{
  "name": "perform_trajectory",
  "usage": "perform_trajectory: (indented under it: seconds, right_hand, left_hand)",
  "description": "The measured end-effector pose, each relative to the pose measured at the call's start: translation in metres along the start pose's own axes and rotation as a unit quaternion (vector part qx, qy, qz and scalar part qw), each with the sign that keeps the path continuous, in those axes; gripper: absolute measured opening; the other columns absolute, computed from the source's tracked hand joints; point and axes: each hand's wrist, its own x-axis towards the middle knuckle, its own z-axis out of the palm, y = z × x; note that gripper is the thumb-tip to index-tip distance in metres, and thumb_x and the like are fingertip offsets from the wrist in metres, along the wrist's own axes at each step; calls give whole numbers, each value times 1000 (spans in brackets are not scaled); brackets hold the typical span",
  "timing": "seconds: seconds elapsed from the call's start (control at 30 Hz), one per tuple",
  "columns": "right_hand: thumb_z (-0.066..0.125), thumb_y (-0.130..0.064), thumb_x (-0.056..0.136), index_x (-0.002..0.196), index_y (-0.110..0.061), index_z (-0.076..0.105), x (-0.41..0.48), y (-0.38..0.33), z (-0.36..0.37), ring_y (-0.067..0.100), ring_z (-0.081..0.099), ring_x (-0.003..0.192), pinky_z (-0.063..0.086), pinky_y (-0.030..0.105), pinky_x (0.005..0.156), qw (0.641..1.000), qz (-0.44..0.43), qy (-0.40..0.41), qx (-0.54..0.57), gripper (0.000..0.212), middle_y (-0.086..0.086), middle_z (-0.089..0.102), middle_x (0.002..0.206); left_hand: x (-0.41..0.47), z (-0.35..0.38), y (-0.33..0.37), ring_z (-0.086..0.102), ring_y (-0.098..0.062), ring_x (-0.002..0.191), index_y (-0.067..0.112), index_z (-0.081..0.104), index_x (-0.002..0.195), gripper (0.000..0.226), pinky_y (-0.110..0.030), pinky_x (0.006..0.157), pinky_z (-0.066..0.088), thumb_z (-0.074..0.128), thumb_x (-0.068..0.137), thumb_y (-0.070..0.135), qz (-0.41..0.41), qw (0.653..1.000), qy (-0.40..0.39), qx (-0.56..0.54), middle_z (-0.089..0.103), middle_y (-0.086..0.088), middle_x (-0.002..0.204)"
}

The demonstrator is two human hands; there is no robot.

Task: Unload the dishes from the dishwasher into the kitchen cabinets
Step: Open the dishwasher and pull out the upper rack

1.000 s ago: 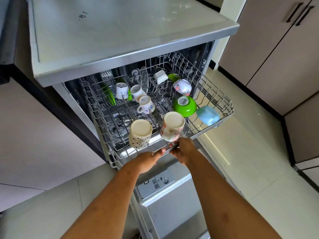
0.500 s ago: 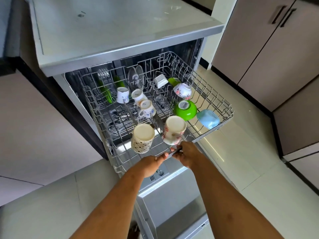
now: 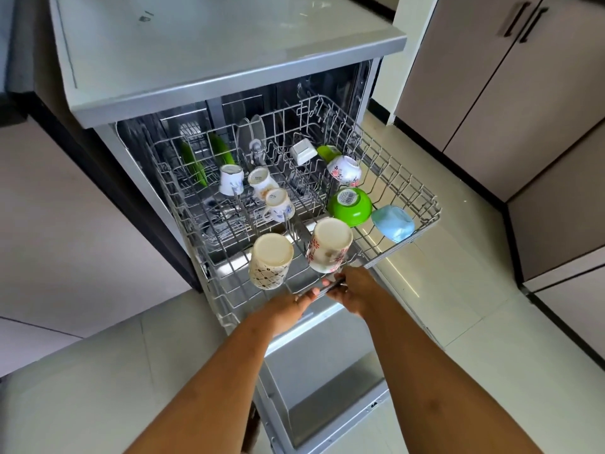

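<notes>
Cups [image 3: 271,260] and bowls [image 3: 350,206] sit upside down in the drawn-out rack [image 3: 413,188] at mid-frame, seemingly none unloaded yet; left hand [image 3: 288,310] and right hand [image 3: 357,290] each curl round its front edge.

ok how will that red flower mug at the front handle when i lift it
The red flower mug looks like glazed ceramic: probably heavy for its size and breakable. It stands upside down, tilted in the rack, so a nudge may tip it. Its glossy wall could be slippery.
</notes>
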Motion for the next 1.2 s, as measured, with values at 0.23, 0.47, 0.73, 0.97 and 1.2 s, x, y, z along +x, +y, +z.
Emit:
perform_trajectory:
  seconds: [0.23, 0.47, 0.73, 0.97, 1.2]
  right_hand:
    - [28, 6, 95, 70, -5, 39, -4, 15, -15, 13, 53, 33, 48, 30, 50, 1000, 9, 20, -16, 29, 8, 40, 65]
    - [34, 1, 97, 75, -2, 44, -13, 14, -18, 20, 57, 51, 53, 37, 68, 999, 14, 20, -23, 24, 12, 48, 68]
    - [63, -9, 87, 143, -10, 18, -50, 20, -13, 39, 40, 128, 45, 47, 101, 858, -175, 202, -440, 71, 16, 27, 145]
    - [48, -17, 94, 151, -20, 2, -126, -10, 54, 25, 2, 147, 16, 49, 117, 723, -283, 126, -617, 73, -1, 3, 159]
    - [46, -19, 94, 151, -19, -10, -248, -88, 168, 23, -10, 147, 2, 47, 118, 608, -464, 91, -638, 80, -1, -12, 159]
  left_hand:
    - [-12, 14, 1, 58, -32, 108, 2, 60, 107, 75, -34, 80, 40, 19, 93, 64, 7, 1000, -18, -4, 62, -22, 113]
    - [-18, 18, 2, 58, -32, 108, 11, 61, 113, 75, -40, 93, 44, 16, 91, 67, 4, 1000, 10, 29, 63, -18, 115]
    - [-42, 0, 0, 54, -27, 117, 13, 51, 130, 37, -36, 96, 45, 47, 96, 28, 75, 988, 134, 5, 58, -10, 129]
    - [-105, -65, 15, 34, -23, 135, 18, 33, 142, 55, -40, 107, 36, 54, 91, 17, 130, 921, 345, 121, 39, -4, 145]
    - [-216, -202, 17, 7, -21, 147, 23, 6, 151, 70, -50, 117, 15, 45, 92, 18, 95, 835, 523, 146, 12, 1, 158]
